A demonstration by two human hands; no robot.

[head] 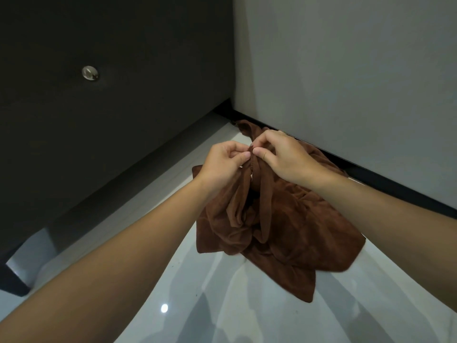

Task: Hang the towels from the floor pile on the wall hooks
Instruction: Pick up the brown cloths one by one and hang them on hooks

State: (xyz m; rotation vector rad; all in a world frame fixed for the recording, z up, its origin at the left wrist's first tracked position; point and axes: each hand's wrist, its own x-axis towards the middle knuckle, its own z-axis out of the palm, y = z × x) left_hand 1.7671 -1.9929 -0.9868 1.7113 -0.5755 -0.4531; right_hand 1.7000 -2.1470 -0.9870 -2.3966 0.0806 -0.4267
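A brown towel [243,219] hangs bunched below my hands, above the glossy floor. My left hand [223,160] pinches its top edge between thumb and fingers. My right hand [284,154] pinches the same edge right beside it, the two thumbs nearly touching. More brown towel cloth [321,231] lies spread on the floor under and behind the lifted one, reaching the corner. A round metal hook [90,73] sticks out of the dark wall at the upper left, well above and left of my hands.
The dark wall panel [111,120] fills the left; a pale wall [346,70] with a black skirting strip [371,174] runs along the right. The shiny light floor [222,305] stretches toward me. A dark post foot [12,278] stands at the lower left.
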